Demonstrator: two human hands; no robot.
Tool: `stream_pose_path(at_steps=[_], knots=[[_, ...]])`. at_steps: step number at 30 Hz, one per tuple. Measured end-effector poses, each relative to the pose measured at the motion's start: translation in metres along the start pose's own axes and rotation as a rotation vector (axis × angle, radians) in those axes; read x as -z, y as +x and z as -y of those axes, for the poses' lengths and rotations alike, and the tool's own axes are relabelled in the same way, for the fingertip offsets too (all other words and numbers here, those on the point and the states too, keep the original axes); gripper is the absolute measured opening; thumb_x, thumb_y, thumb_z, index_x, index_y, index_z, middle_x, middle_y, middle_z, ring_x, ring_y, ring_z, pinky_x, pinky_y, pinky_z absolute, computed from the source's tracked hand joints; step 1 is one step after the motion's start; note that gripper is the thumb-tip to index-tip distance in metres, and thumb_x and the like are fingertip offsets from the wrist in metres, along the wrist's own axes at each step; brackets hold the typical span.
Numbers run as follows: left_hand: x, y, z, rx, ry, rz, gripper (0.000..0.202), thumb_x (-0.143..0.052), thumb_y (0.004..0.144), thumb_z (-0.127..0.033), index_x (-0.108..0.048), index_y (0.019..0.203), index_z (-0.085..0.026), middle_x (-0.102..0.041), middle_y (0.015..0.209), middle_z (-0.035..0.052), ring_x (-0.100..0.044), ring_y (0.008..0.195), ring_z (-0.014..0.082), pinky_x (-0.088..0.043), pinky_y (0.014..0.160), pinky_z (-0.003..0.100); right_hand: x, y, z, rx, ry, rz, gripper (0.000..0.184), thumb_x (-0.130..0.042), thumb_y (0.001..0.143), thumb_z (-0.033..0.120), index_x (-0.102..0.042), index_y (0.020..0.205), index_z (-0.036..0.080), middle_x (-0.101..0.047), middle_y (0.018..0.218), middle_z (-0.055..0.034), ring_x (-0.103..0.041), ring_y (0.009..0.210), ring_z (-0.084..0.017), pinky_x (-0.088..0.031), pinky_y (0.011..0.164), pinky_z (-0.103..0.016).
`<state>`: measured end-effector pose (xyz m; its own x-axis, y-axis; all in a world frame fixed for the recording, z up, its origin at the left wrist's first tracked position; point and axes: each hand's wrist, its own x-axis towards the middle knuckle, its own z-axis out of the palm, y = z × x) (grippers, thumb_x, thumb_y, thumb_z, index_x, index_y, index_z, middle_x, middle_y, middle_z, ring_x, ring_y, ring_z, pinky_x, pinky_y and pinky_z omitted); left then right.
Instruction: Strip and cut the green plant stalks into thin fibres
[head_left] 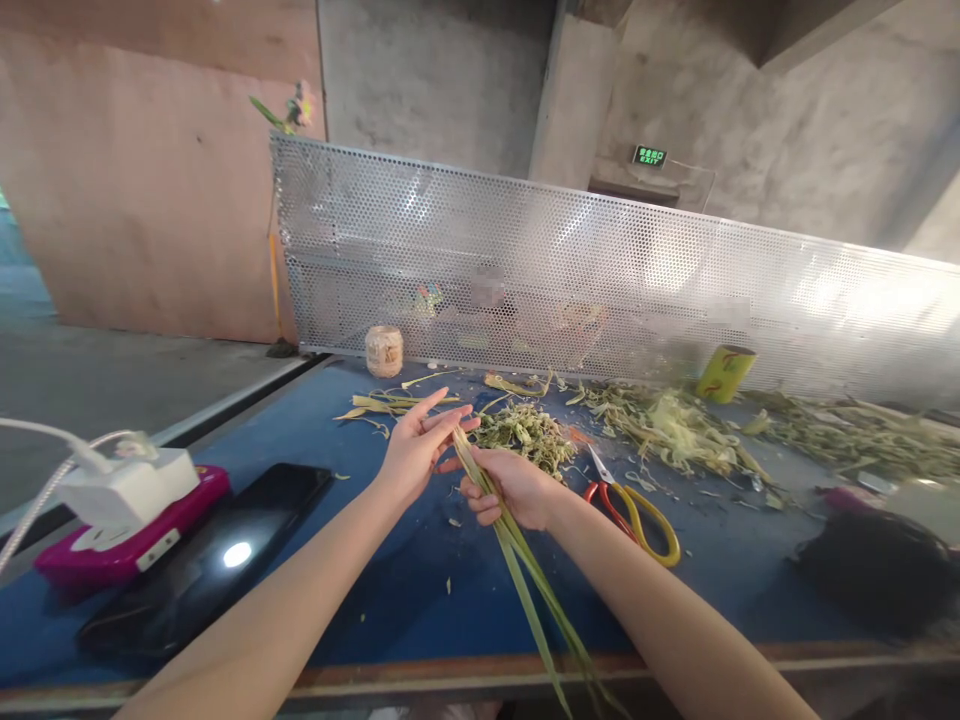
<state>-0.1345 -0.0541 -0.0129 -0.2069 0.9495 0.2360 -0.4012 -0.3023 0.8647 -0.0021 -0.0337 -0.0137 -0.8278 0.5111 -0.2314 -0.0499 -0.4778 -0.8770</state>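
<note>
A bundle of long, flat green leaf strips (529,585) slants from the middle of the table down past its front edge. My right hand (517,487) wraps its fingers round the pale upper end of the strips. Beside that end is my left hand (411,448), with its fingers stretched out and apart; whether they touch the tips I cannot tell. Just beyond my hands lies a heap of small, dried green plant bits (529,432). Scissors (634,515) with red and yellow handles rest to the right of my right hand, their blades pointing away.
A black phone (202,560) and a magenta power strip (135,540) with a white charger (131,487) occupy the left. Farther back stand a wrapped jar (384,352), a yellow-green can (726,374) and a perforated metal screen (465,260). Loose plant scraps (675,435) cover the right.
</note>
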Motion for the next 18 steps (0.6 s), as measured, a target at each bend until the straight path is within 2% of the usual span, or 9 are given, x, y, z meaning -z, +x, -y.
stream_pose_path(at_steps=[8, 11, 14, 16, 18], knots=[[0.0008, 0.0012, 0.0018, -0.029, -0.033, -0.055, 0.056, -0.058, 0.072, -0.009, -0.039, 0.124, -0.015, -0.069, 0.083, 0.0093, -0.065, 0.077, 0.0201, -0.05, 0.059, 0.026, -0.0038, -0.003, 0.0003, 0.077, -0.03, 0.008, 0.022, -0.034, 0.088, 0.026, -0.049, 0.076, 0.014, -0.035, 0.045, 0.0076, -0.019, 0.033, -0.001, -0.014, 0.035, -0.012], [-0.0014, -0.0005, 0.0018, -0.005, -0.069, -0.015, 0.064, -0.056, 0.075, -0.011, -0.027, 0.131, -0.016, -0.068, 0.091, 0.0115, -0.064, 0.083, 0.0215, -0.05, 0.063, 0.029, -0.0021, -0.0022, -0.0009, 0.083, 0.001, 0.01, 0.023, -0.034, 0.088, 0.024, -0.046, 0.071, 0.015, -0.03, 0.044, 0.0087, -0.017, 0.033, -0.001, -0.013, 0.035, -0.012], [-0.0035, -0.0025, 0.0013, 0.085, -0.042, 0.046, 0.074, -0.058, 0.073, -0.01, -0.017, 0.134, -0.015, -0.066, 0.095, 0.0151, -0.063, 0.087, 0.0242, -0.047, 0.054, 0.025, 0.0001, -0.0012, -0.0019, 0.104, 0.034, 0.021, 0.023, -0.034, 0.088, 0.026, -0.043, 0.069, 0.016, -0.03, 0.044, 0.0087, -0.017, 0.034, -0.001, -0.013, 0.036, -0.012], [-0.0039, -0.0032, 0.0008, 0.135, -0.001, 0.076, 0.068, -0.058, 0.072, -0.007, -0.024, 0.131, -0.011, -0.067, 0.091, 0.0162, -0.063, 0.086, 0.0251, -0.043, 0.046, 0.021, 0.0004, -0.0008, -0.002, 0.112, 0.043, 0.03, 0.023, -0.036, 0.088, 0.029, -0.042, 0.07, 0.016, -0.032, 0.045, 0.0085, -0.019, 0.034, -0.001, -0.014, 0.036, -0.012], [-0.0029, -0.0022, 0.0006, 0.146, 0.01, 0.084, 0.055, -0.057, 0.072, -0.007, -0.036, 0.123, -0.009, -0.068, 0.086, 0.0152, -0.064, 0.083, 0.0245, -0.044, 0.045, 0.02, -0.0001, -0.0007, -0.0018, 0.11, 0.041, 0.043, 0.025, -0.035, 0.088, 0.033, -0.042, 0.072, 0.016, -0.035, 0.046, 0.0074, -0.024, 0.035, -0.002, -0.019, 0.038, -0.013]])
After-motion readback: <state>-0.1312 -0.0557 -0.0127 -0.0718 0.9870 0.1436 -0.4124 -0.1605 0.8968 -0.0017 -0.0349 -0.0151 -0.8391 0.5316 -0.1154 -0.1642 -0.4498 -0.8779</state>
